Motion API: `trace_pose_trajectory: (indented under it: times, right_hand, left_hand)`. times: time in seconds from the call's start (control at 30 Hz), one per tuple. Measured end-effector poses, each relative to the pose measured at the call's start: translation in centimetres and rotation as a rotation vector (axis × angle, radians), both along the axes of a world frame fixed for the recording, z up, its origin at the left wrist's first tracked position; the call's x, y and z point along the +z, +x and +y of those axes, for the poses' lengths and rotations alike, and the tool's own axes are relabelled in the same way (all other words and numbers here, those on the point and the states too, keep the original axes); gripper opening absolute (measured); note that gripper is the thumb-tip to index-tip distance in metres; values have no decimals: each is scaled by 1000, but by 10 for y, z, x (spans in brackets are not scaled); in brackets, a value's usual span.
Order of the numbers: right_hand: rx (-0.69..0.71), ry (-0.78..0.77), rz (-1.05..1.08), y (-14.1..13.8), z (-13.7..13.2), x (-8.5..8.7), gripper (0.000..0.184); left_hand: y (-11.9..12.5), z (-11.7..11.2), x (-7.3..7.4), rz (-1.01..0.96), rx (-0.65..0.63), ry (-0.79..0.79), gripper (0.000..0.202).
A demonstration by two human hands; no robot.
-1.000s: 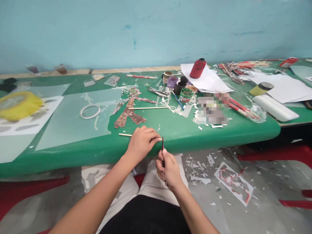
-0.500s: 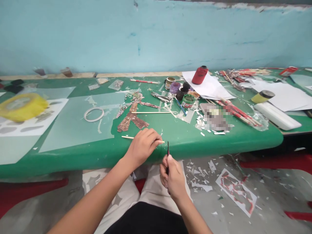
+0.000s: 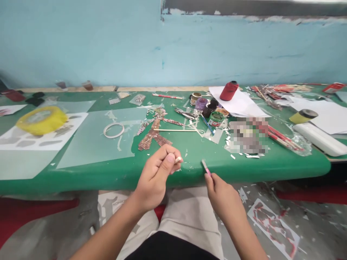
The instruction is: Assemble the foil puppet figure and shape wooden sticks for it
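Observation:
Over the front edge of the green table, my left hand (image 3: pixel 155 177) is closed round a pale wooden stick (image 3: pixel 178 159). Only the stick's cut end shows past the thumb; the rest is hidden in the fingers. To its right, my right hand (image 3: pixel 223 195) grips a slim craft knife (image 3: pixel 206 168) with a pink handle, its tip pointing up and left, apart from the stick. Just beyond my left hand lies a brown flower-like piece (image 3: pixel 155 134) with petal-shaped parts. Another thin stick (image 3: pixel 176 130) lies across it.
A white tape ring (image 3: pixel 114 136) lies on a translucent sheet, left of a yellow tape roll (image 3: pixel 42 121). Paint jars (image 3: pixel 216 118), pliers (image 3: pixel 185 113) and a red thread spool (image 3: pixel 229 91) stand behind. Paper scraps litter the floor below the table's edge (image 3: pixel 108 184).
My left hand has lifted and turned, so the stick's end now faces me. My right hand has moved right with the knife, away from the stick. The view has shifted slightly.

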State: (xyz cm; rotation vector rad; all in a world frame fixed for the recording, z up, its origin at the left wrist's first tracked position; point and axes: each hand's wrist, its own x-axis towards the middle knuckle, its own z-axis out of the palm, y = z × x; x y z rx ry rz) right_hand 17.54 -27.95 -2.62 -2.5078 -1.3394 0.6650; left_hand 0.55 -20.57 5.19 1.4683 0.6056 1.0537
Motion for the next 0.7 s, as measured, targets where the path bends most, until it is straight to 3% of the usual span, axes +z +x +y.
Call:
trace_pose_trajectory:
  times: [0.13, 0.33, 0.57, 0.7]
  right_hand:
    - [54, -9, 55, 4, -8, -4, 35]
    - [235, 16, 148, -12, -5, -8, 36]
    - [156, 26, 70, -8, 2, -10, 35]
    - [42, 178, 138, 1, -8, -11, 36]
  left_hand:
    - [-4, -5, -2, -94, -89, -11, 25]
    - [-9, -7, -12, -111, -100, 173, 18]
    - [-12, -7, -13, -67, -91, 265, 18]
    - [-13, -7, -17, -31, -79, 278, 17]
